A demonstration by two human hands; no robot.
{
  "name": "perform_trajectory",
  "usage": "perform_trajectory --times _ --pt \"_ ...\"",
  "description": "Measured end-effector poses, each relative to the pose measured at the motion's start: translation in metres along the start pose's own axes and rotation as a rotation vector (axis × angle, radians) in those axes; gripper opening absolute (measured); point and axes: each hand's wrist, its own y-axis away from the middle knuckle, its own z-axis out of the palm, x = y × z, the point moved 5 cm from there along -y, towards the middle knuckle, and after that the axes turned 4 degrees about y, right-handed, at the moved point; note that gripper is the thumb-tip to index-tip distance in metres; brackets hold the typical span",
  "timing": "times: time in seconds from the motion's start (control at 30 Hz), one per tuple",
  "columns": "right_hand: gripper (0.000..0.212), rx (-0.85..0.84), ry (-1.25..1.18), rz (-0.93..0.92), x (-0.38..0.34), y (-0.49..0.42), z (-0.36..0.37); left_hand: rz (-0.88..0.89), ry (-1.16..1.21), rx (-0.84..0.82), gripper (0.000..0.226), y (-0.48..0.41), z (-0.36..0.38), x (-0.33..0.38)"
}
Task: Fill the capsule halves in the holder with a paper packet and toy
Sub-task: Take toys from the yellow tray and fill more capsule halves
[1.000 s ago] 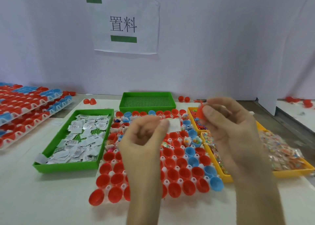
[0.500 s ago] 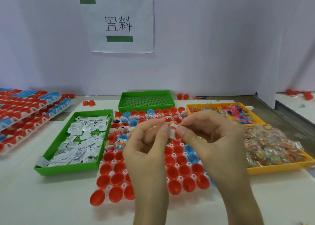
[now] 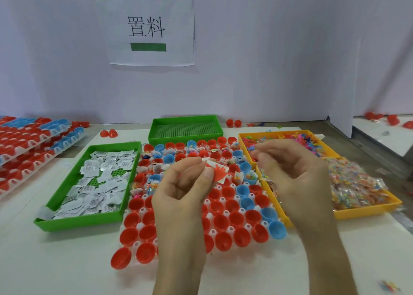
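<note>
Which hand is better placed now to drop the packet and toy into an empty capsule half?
Left. The left hand pinches the paper packet and red toy above the holder; the right hand seems empty, near the yellow tray.

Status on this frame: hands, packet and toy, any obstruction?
Left hand pinches paper packet and red toy together over the holder. Right hand loosely curled, nothing visible in it. Near capsule halves unobstructed.
</note>
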Motion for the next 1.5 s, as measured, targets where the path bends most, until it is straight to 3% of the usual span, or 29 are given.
perform_trajectory --times 0.1,0.23,0.5,0.67,0.93,1.2,1.33,1.5 --pt "0.026 0.037 0.31 0.198 0.049 -0.004 -0.031 0.032 -0.102 0.022 0.018 -0.003 -0.009 0.002" --pt "0.034 -0.156 0.438 0.404 0.089 0.003 -0.032 0.028 -0.164 0.046 0.022 -0.005 -0.016 0.0" --pt "0.032 -0.064 0.464 0.41 0.094 0.003 -0.029 0.044 -0.239 0.042 0.033 -0.003 -0.014 0.005" --pt "0.028 -0.106 0.496 0.427 0.095 0.003 -0.027 0.043 -0.243 0.032 0.029 -0.002 -0.013 0.004" --pt "0.026 0.109 0.396 0.321 0.082 0.002 -0.033 0.07 -0.248 0.016 0.029 -0.002 -0.013 0.006" --pt "0.027 -0.266 0.783 0.312 0.092 0.004 -0.008 0.071 -0.261 0.016 0.031 -0.004 -0.013 0.005" --pt "0.006 -0.253 0.819 0.321 0.096 0.004 -0.005 0.069 -0.261 0.022 0.029 -0.004 -0.014 0.005" --pt "0.015 -0.254 0.854 0.334 0.097 0.006 -0.008 0.059 -0.257 0.017 0.029 -0.002 -0.012 0.003"
